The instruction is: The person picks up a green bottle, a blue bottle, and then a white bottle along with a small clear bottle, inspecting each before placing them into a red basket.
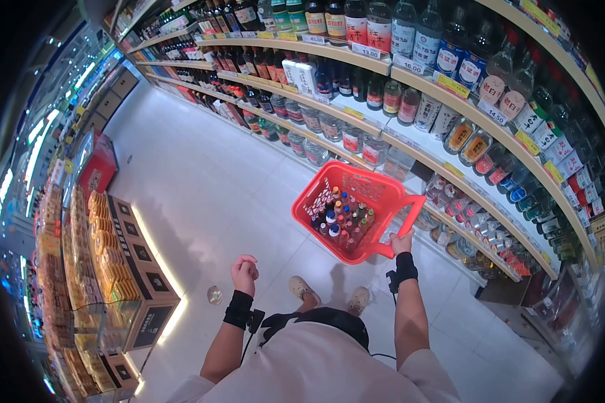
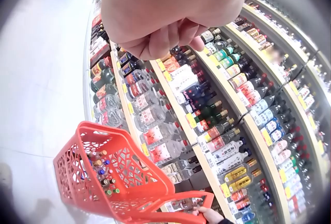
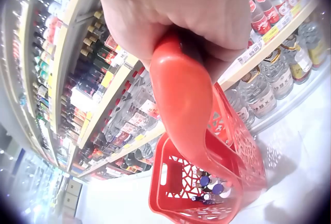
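Observation:
My right hand point(image 1: 401, 242) grips the handle point(image 3: 183, 105) of a red shopping basket point(image 1: 302, 201), with the fingers wrapped round it in the right wrist view. Several small bottles point(image 1: 343, 218) with caps of different colours stand in the bottom of the basket. The basket has a cut-out lattice pattern in its walls and is in front of me to the right, beside the shelves. My left hand point(image 1: 244, 274) hangs in front of my body with its fingers loosely curled and nothing in them. It shows at the top of the left wrist view.
Long curved shelves point(image 1: 383, 134) of bottles with price tags run along the right side. On the left, a lit display stand point(image 1: 144, 269) holds packaged food point(image 1: 107, 248). A red case point(image 1: 99, 164) stands farther along the white tiled floor point(image 1: 202, 168).

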Tool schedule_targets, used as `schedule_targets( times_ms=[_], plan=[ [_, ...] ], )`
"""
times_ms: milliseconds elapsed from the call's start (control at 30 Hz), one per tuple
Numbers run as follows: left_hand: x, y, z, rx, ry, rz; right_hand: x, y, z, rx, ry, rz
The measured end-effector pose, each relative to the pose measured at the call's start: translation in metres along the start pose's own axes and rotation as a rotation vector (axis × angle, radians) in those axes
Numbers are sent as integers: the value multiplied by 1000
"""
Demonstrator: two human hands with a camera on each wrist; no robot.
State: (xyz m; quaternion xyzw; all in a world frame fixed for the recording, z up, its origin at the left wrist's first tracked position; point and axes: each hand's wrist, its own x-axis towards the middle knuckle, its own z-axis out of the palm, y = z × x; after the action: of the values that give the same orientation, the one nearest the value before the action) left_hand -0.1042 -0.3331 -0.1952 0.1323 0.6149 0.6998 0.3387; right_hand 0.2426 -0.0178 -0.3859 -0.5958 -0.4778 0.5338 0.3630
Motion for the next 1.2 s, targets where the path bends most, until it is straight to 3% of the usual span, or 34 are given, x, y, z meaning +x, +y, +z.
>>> schedule_targets(
  times_ms=[267, 367, 467, 567, 900, 1000, 1033, 1200],
  plan=[
    [14, 3, -24, -21, 17, 10, 12, 2, 35, 54, 3, -56],
    [24, 6, -33, -40, 32, 18, 18, 2, 45, 28, -14, 37],
    [33, 10, -43, -62, 42, 26, 37, 27, 61, -28, 46, -126],
    [45, 12, -57, -82, 46, 20, 22, -3, 69, 7, 8, 20],
    [94, 39, -114, -131, 38, 53, 17, -35, 99, 70, 12, 61],
    [104, 44, -139, -170, 52, 64, 14, -43, 105, -193, 92, 28],
    [106, 45, -149, -183, 58, 63, 34, -11, 97, -469, 196, -130],
    [110, 61, -186, -273, 161, 97, 4, -55, 96, -746, 63, 98]
  ],
)
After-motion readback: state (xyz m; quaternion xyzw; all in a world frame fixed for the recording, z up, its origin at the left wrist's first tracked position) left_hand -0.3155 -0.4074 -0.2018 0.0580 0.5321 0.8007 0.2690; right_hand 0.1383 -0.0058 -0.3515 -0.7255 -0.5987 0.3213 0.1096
